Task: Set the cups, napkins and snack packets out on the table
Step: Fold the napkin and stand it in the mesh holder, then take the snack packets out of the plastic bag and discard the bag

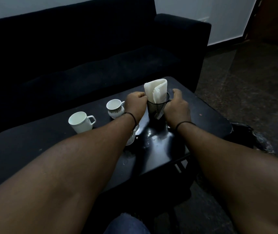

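Observation:
A black mesh holder (156, 109) stands on the dark table (207, 119) with white folded napkins (156, 91) sticking up out of it. My left hand (135, 103) grips the holder's left side at the rim. My right hand (177, 107) wraps round its right side. A plain white cup (81, 121) stands to the left. A patterned white cup (115, 108) stands just behind my left wrist. A third cup (131, 137) is mostly hidden under my left forearm. No snack packets are in view.
A dark sofa (92, 53) runs along the far side of the table. A black bag (253, 137) lies on the floor by the table's right end. My knee (126, 224) shows at the bottom edge.

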